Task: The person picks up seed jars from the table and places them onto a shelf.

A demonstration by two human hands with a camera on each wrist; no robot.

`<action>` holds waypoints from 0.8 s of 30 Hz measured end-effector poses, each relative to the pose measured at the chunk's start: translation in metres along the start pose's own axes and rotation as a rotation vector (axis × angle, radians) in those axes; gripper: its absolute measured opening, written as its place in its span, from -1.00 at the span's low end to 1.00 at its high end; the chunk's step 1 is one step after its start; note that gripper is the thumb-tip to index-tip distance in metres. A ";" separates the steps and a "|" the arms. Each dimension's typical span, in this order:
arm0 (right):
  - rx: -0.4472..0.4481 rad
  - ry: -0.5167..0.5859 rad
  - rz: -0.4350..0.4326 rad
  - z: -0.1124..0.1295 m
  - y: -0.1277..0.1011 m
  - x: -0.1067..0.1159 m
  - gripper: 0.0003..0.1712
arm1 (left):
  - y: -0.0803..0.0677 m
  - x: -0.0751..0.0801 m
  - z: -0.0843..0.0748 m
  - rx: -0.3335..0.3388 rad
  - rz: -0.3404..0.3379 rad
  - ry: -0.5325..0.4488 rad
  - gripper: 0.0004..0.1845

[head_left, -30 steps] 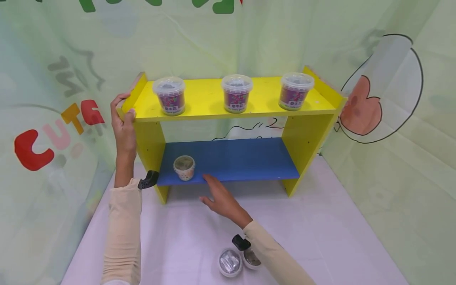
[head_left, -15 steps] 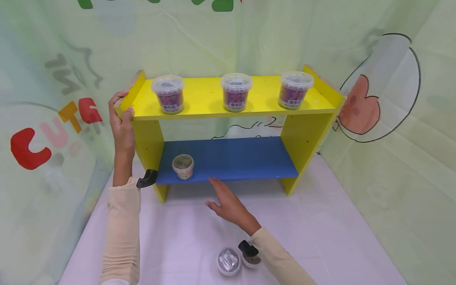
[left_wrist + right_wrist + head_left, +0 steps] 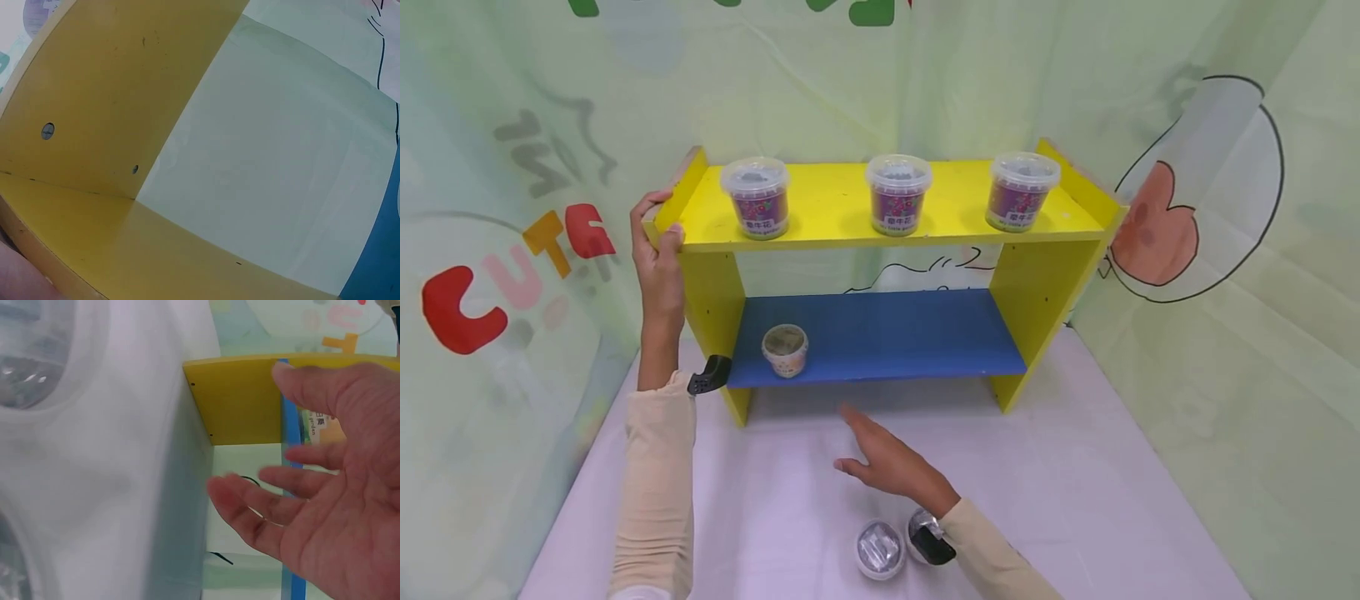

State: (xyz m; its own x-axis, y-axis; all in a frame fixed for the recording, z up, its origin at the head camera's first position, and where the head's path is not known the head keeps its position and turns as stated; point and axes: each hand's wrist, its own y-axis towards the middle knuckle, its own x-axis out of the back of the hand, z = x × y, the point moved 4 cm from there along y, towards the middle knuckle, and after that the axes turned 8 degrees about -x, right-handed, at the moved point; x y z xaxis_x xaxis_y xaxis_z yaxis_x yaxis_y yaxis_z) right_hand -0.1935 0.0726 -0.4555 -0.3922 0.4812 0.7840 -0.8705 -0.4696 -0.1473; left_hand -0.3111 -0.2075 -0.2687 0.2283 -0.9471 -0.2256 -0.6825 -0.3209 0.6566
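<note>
My left hand [image 3: 658, 262] grips the upper left corner of a yellow shelf unit [image 3: 880, 243], thumb at the front and fingers behind the side panel. In the left wrist view the panel's inner side [image 3: 112, 94] fills much of the picture. My right hand [image 3: 891, 458] hovers over the table in front of the shelf, fingers extended, thumb apart, holding nothing. Near its wrist stand two lidded tubs, one in full view [image 3: 880, 550] and one partly covered [image 3: 919, 527] by the wrist camera. A small tub [image 3: 786, 351] sits at the left of the blue lower shelf [image 3: 895, 333].
Three purple-labelled plastic tubs with clear lids stand on the yellow top shelf: left tub [image 3: 757, 200], middle tub [image 3: 898, 196], right tub [image 3: 1022, 193]. A white cloth [image 3: 1075, 500] covers the table. Printed fabric walls [image 3: 1210, 367] enclose the back and sides.
My right hand has drawn back from the lower shelf's front edge, toward the two tubs on the table. My left hand keeps its grip on the shelf corner.
</note>
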 end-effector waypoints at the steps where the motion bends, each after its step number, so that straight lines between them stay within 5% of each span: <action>1: 0.005 -0.006 0.018 -0.001 -0.002 -0.001 -0.18 | 0.000 0.000 0.000 0.000 0.000 0.003 -0.56; 10: 0.054 -0.085 0.154 -0.010 -0.018 -0.017 -0.42 | -0.001 0.000 0.000 0.010 -0.003 0.007 -0.56; 24: 0.049 -0.087 0.288 -0.022 -0.034 -0.036 -0.44 | -0.001 0.000 -0.001 0.008 -0.010 0.010 -0.56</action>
State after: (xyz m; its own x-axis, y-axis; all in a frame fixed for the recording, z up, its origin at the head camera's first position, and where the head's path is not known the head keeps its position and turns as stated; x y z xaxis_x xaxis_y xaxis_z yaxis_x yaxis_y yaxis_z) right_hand -0.1563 0.0880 -0.4919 -0.5922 0.2587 0.7631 -0.7109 -0.6135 -0.3437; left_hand -0.3097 -0.2071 -0.2682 0.2422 -0.9439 -0.2244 -0.6858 -0.3301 0.6486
